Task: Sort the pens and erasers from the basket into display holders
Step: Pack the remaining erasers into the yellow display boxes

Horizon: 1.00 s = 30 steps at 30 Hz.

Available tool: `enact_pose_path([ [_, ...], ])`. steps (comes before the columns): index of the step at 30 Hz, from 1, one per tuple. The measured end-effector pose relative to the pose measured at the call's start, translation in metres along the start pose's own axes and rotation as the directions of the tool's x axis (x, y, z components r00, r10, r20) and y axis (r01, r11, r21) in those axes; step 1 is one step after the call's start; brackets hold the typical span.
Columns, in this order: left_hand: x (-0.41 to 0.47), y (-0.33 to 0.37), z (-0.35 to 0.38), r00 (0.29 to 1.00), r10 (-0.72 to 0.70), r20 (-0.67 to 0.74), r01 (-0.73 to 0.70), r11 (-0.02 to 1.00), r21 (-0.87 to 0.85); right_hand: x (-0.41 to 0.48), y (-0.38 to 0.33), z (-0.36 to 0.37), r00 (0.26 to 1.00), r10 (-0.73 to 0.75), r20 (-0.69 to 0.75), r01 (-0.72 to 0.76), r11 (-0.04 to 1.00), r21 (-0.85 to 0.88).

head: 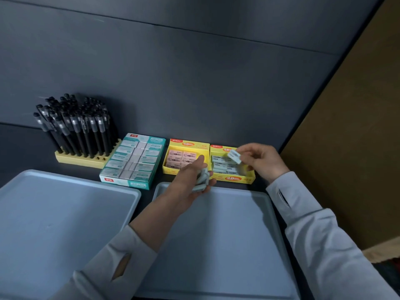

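Presently, a single grey eraser (234,156) is being pinched between the thumb and fingertips of the right hand (260,162). It is being held tilted just above the right yellow box (236,180), apparently so that it can be turned flat to match the rows of like erasers lying inside. A small stack of grey erasers (202,180) is being gripped in the curled fingers of the left hand (188,180), which is being held just beside that box, over the far rim of the right tray (216,245). The stack is judged to be serving as a reserve from which pieces can be drawn one at a time. Pink erasers (179,155) are being displayed separately in the middle yellow box (188,144), with a teal box (134,161) of wrapped erasers lying to its left. Black pens (78,126) are being stood upright in the slotted holder (86,161), presumably so that each is being shown singly. A second tray (65,213) is lying at the near left.
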<state>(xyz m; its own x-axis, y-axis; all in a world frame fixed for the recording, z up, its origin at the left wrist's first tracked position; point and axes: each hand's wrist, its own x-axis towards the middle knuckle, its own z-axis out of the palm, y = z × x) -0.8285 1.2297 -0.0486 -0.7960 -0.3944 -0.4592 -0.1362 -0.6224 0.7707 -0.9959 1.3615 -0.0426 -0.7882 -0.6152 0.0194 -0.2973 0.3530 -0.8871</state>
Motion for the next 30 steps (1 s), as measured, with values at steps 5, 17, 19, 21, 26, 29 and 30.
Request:
enact_pose_path([
  [5, 0.0, 0.003, -0.007, 0.995, -0.057, 0.078, 0.061, 0.997, -0.049, 0.009, 0.016, -0.007, 0.999, 0.034, 0.026, -0.023, 0.942, -0.334],
  [17, 0.0, -0.006, -0.01, 0.987, 0.065, 0.147, -0.074, 0.996, 0.054, 0.008, 0.014, 0.01, 0.998, -0.038, 0.048, 0.059, 0.805, -0.591],
  [19, 0.0, -0.007, -0.011, 0.982, 0.067, 0.178, -0.083, 0.993, 0.082, 0.008, 0.015, 0.013, 0.996, -0.08, 0.032, 0.083, 0.793, -0.604],
  [21, 0.0, -0.007, -0.011, 0.976, 0.077, 0.205, -0.099, 0.99, 0.103, 0.009, 0.016, 0.015, 0.994, -0.11, 0.029, 0.104, 0.774, -0.625],
  [26, 0.001, -0.007, -0.014, 0.964, 0.144, 0.222, -0.186, 0.965, 0.183, 0.005, 0.012, 0.018, 0.98, -0.199, -0.002, 0.148, 0.735, -0.661],
  [29, 0.0, -0.008, -0.012, 0.959, 0.196, 0.205, -0.241, 0.945, 0.223, -0.005, -0.007, 0.027, 0.986, -0.169, -0.007, 0.158, 0.932, -0.326],
  [30, 0.001, -0.009, -0.011, 0.959, 0.21, 0.188, -0.251, 0.939, 0.235, -0.009, -0.014, 0.031, 0.992, -0.11, 0.062, 0.117, 0.984, -0.132],
])
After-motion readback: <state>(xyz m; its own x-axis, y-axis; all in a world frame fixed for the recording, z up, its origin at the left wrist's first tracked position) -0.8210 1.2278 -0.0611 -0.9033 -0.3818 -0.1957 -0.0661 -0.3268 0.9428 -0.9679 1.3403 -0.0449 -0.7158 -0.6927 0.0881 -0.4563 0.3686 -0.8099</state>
